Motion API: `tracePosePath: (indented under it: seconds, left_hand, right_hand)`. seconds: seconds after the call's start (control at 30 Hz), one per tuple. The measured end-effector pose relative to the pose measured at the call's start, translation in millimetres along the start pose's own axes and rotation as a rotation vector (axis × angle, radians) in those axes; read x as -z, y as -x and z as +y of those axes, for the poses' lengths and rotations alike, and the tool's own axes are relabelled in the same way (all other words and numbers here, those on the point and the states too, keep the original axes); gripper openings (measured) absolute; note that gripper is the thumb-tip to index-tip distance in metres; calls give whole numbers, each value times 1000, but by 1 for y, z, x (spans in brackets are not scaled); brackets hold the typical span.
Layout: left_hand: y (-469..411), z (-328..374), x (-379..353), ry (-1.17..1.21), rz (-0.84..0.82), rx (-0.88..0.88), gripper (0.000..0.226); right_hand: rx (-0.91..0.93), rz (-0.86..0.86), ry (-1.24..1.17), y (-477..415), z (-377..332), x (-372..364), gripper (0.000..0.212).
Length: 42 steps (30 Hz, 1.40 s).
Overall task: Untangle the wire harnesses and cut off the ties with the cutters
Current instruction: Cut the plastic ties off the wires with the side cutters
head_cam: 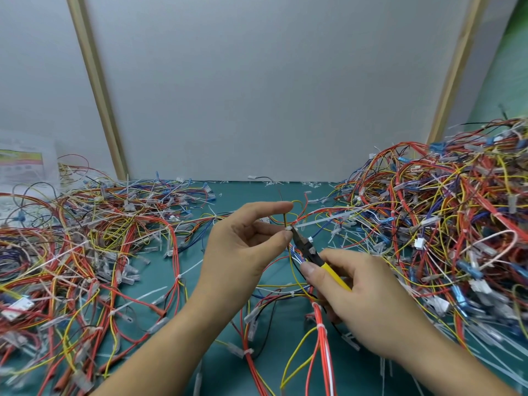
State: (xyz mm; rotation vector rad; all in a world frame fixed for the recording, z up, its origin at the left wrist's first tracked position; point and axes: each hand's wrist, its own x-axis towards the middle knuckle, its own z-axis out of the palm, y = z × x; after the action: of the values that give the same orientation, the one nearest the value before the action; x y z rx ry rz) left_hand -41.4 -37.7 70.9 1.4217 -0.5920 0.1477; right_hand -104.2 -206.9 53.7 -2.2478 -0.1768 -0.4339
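My left hand (245, 241) pinches a thin wire harness (286, 222) between thumb and fingers, just below a white cable tie (317, 221) whose tail sticks out to the right. My right hand (360, 298) grips yellow-handled cutters (320, 258). Their dark jaws sit at the head of the tie, right beside my left fingertips. The held harness, with red, yellow and blue wires, hangs down between my hands to the green mat (217, 352).
A tall tangled heap of harnesses (457, 212) fills the right side. A lower, spread pile of harnesses (94, 238) covers the left. Cut white tie pieces (271, 184) lie along the grey back wall. A plastic bag (25, 164) stands at far left.
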Motion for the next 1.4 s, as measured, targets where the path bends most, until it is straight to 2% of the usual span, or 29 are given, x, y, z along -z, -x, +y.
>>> tracePosePath:
  seconds: [0.6, 0.93, 1.4]
  left_hand:
    - [1, -1, -1, -131, 42, -32, 32]
    - [3, 1, -5, -179, 49, -120, 37]
    - [6, -3, -7, -394, 87, -266, 41]
  right_hand:
    - [26, -3, 35, 1, 2, -4, 41]
    - [-23, 3, -33, 0, 0, -4, 38]
    - [-45, 19, -47, -1, -2, -5, 40]
